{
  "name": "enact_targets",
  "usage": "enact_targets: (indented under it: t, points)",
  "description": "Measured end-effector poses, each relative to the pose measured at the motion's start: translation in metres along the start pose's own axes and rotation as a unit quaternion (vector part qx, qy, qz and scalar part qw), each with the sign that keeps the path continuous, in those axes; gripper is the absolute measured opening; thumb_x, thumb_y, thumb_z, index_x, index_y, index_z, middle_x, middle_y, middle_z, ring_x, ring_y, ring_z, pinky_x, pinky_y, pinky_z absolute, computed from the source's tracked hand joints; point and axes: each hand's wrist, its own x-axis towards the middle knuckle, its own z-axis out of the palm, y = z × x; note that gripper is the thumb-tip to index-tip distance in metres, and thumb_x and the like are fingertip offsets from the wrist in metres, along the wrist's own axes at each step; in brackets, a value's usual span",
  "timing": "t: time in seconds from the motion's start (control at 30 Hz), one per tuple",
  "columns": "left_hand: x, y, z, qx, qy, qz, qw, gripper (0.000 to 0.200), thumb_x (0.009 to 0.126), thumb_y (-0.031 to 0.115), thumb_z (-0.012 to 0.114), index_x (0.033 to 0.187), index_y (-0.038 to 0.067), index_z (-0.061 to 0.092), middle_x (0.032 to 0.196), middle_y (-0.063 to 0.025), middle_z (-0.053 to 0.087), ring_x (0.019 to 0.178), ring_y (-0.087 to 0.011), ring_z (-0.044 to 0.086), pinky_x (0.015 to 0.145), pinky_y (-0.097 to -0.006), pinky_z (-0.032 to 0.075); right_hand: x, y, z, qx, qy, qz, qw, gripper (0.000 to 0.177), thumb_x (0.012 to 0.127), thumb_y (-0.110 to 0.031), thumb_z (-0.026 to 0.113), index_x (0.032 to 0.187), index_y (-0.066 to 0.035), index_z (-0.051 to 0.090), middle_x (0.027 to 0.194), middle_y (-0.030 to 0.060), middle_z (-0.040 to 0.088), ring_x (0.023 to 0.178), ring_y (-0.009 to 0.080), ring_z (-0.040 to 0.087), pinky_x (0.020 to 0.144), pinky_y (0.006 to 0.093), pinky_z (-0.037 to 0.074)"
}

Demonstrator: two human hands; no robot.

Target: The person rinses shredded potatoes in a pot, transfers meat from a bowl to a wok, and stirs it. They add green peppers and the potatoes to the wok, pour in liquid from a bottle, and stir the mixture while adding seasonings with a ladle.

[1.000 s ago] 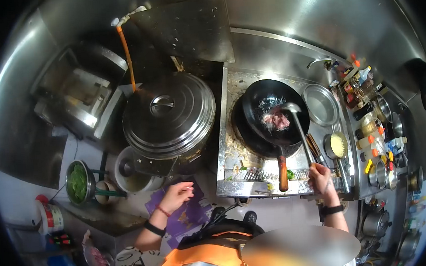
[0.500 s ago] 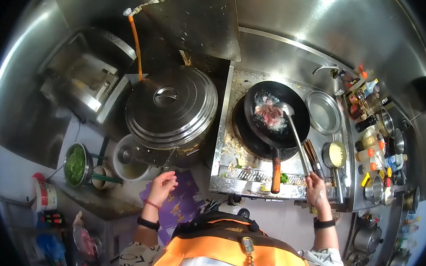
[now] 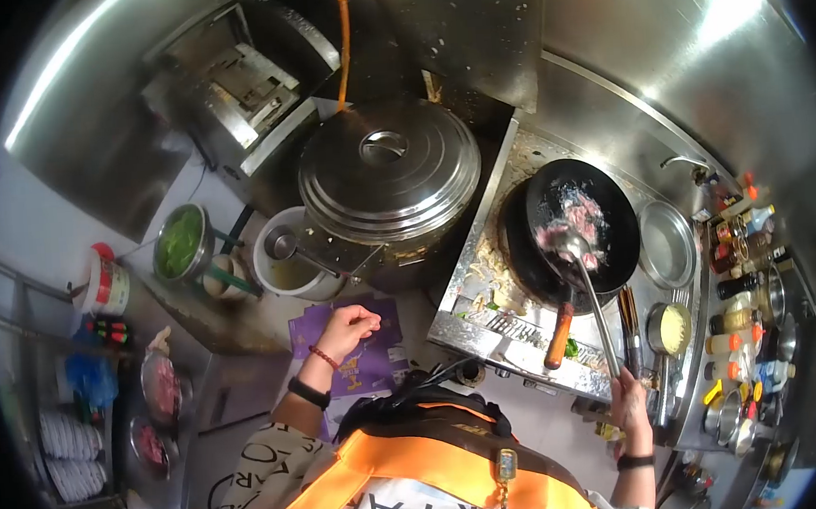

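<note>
My right hand grips the end of a long metal ladle. The ladle's round bowl rests among pinkish sliced meat in a black wok. The wok sits on the stove, its wooden handle pointing toward me with no hand on it. My left hand hovers over a purple printed sheet, fingers curled together and nothing visible in them. A white tub with a second ladle in it stands just beyond that hand.
A large lidded steel pot stands left of the wok. Right of it are a metal pan, a small pot of yellow contents and bottles. A bowl of greens and meat plates lie left.
The view has turned, shifting the stove rightward. The ladle's bowl has moved from the meat's right side to its near side. The left hand's fingers have curled in more.
</note>
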Motion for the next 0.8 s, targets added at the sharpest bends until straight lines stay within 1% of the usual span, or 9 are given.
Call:
enact_targets:
  t: [0.1,0.17,0.23,0.33,0.43,0.57,0.63,0.73,0.8]
  points:
    - [0.007,-0.03,-0.012,-0.004,0.038,-0.053,0.998,0.018,0.086,0.016,0.057,0.084,-0.001,0.063,0.079,-0.0059,0.064,0.073,-0.01,0.06,0.066,-0.0223,0.048,0.013,-0.012,-0.002,-0.036,-0.058,0.102,0.992,0.025,0.087,-0.008,0.048,0.107,0.005,0.054,0.086,0.0243,0.062,0.077,0.0314,0.062,0.069,0.0346,0.047]
    - [0.021,-0.05,-0.014,-0.009,0.053,-0.088,0.995,0.023,0.086,0.021,0.057,0.085,0.0,0.064,0.077,-0.0057,0.065,0.071,-0.0075,0.059,0.064,-0.0223,0.047,0.025,0.003,0.036,0.0,0.063,0.028,0.998,0.023,0.087,-0.009,0.049,0.102,0.008,0.054,0.081,0.0226,0.06,0.07,0.0258,0.058,0.065,0.0335,0.045]
    - [0.04,-0.071,-0.025,0.114,0.004,-0.13,0.985,0.023,0.083,0.02,0.06,0.091,-0.002,0.064,0.082,-0.006,0.065,0.074,-0.0106,0.061,0.064,-0.0233,0.048,0.026,-0.018,0.022,0.024,-0.058,0.04,0.997,0.034,0.081,-0.006,0.057,0.111,0.008,0.049,0.075,0.01,0.058,0.067,0.0142,0.051,0.061,0.028,0.043]
    - [0.072,-0.123,-0.046,0.224,0.022,-0.028,0.974,0.031,0.078,0.024,0.062,0.098,0.001,0.064,0.09,-0.011,0.067,0.081,-0.0182,0.063,0.074,-0.03,0.048,-0.001,-0.02,-0.006,0.035,-0.07,0.082,0.994,0.045,0.073,-0.004,0.063,0.115,0.005,0.048,0.074,0.0063,0.056,0.065,0.0114,0.051,0.06,0.0258,0.043]
    - [0.108,-0.164,-0.057,0.23,0.069,-0.128,0.962,0.035,0.075,0.025,0.063,0.1,0.0,0.063,0.098,-0.016,0.065,0.092,-0.0249,0.061,0.081,-0.033,0.047,-0.004,-0.021,-0.024,-0.093,-0.066,0.193,0.975,0.042,0.075,-0.007,0.062,0.114,0.004,0.052,0.077,0.0084,0.06,0.075,0.0128,0.058,0.064,0.0252,0.045]
    - [0.163,-0.18,-0.066,0.376,0.089,-0.185,0.904,0.042,0.075,0.02,0.063,0.11,-0.001,0.057,0.104,-0.0143,0.063,0.092,-0.0258,0.061,0.082,-0.0326,0.047,0.021,-0.021,-0.002,-0.044,-0.114,0.037,0.992,0.034,0.08,-0.004,0.055,0.114,0.001,0.053,0.065,0.0021,0.053,0.049,0.0113,0.049,0.047,0.0257,0.041]
    - [0.203,-0.215,-0.07,0.224,0.127,-0.184,0.949,0.04,0.071,0.022,0.063,0.102,-0.002,0.06,0.104,-0.0173,0.062,0.098,-0.0307,0.058,0.085,-0.0345,0.045,0.023,-0.056,-0.004,0.001,-0.131,0.134,0.982,0.028,0.083,-0.005,0.052,0.111,0.0,0.054,0.057,-0.0016,0.044,0.041,0.0068,0.039,0.037,0.024,0.033]
    - [0.228,-0.209,-0.075,0.216,0.096,-0.197,0.951,0.034,0.069,0.017,0.063,0.098,-0.002,0.06,0.095,-0.0154,0.065,0.09,-0.0263,0.061,0.078,-0.0343,0.046,0.013,-0.122,-0.027,0.143,-0.091,0.255,0.952,0.004,0.085,-0.003,0.048,0.086,-0.001,0.051,0.058,-0.0022,0.046,0.044,0.0044,0.04,0.039,0.0208,0.03]
    - [0.228,-0.206,-0.085,0.132,0.166,-0.177,0.961,0.029,0.067,0.01,0.063,0.094,0.0,0.06,0.085,-0.0124,0.064,0.081,-0.0203,0.061,0.07,-0.0328,0.046,0.006,-0.135,-0.043,-0.081,-0.129,0.279,0.948,0.04,0.089,-0.031,0.047,0.111,0.0,0.058,0.099,0.0147,0.061,0.086,0.0187,0.058,0.07,0.0336,0.049]
